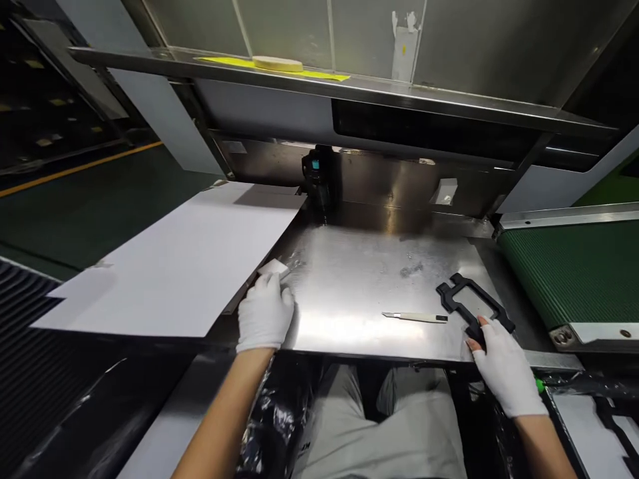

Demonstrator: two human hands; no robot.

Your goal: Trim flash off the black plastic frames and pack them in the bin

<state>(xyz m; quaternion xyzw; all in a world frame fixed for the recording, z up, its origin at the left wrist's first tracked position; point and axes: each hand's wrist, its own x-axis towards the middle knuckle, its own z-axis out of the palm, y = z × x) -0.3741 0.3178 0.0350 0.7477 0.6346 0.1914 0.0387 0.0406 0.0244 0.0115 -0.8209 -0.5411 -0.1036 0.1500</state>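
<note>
Two hands in white gloves worked over one metal table. The left hand was at one small white block, just beside the right edge of one large white sheet. Its fingers were bent together on this block, with the thumb a little apart; I cannot tell whether they gripped it. The right hand had its thumb and fingers clamped on the near end of one black frame, and two bare fingertips were visible. This frame was at the right part of the table; whether it was fully resting there, I cannot tell. One knife lay to the left of the frame, its blade pointing left. Behind stood one dark bottle-like object. One green conveyor belt was at the right, and one pale disc lay above, on one yellow strip.
</note>
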